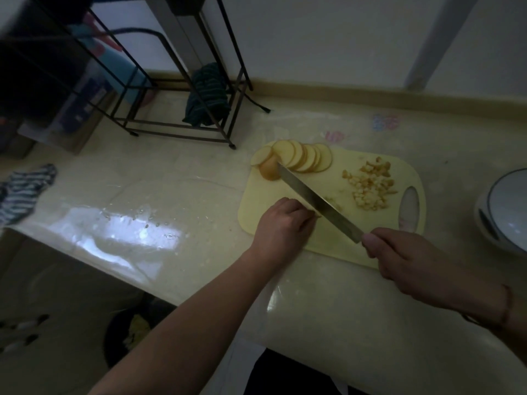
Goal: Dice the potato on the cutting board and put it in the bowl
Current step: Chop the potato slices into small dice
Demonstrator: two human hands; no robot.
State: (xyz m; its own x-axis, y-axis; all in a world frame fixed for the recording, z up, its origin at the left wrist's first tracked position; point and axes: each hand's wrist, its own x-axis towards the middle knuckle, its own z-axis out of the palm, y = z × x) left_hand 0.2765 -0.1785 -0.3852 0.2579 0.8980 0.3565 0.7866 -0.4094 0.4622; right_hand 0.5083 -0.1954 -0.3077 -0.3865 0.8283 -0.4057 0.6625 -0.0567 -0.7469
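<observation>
While the pale yellow plastic cutting board [285, 201] is lying on the glossy cream countertop [159, 195], a long steel kitchen knife [316, 199] is being held across it by the right hand [405, 260]. The fingers of this hand are being curled tightly round the handle, which is hidden inside the grip. The blade is running from about 4 o'clock on the board toward 11 o'clock, and its tip is touching the uncut end piece of potato [269, 169].

The left hand [282, 226] is being rested at about 7 o'clock on the board, with the fingers curled under and pressed down just beside the blade. Something small and yellow is being held under the fingertips; what it is cannot be told for sure.

A fanned row of round potato slices [302, 158] is lying at 12 o'clock on the board, touching the end piece. A heap of small diced potato pieces [370, 188] is lying at about 2 o'clock, near the oval handle hole [409, 209].

The white bowl with a dark rim line [504, 212] is standing at 3 o'clock from the board, apart from it and partly cut by the edge of the view.

A dark metal wire rack [182, 81] is standing at 10 o'clock, with a dark striped cloth [206, 98] inside it. Another striped cloth [25, 192] is lying at 9 o'clock, at the far edge of the countertop.
</observation>
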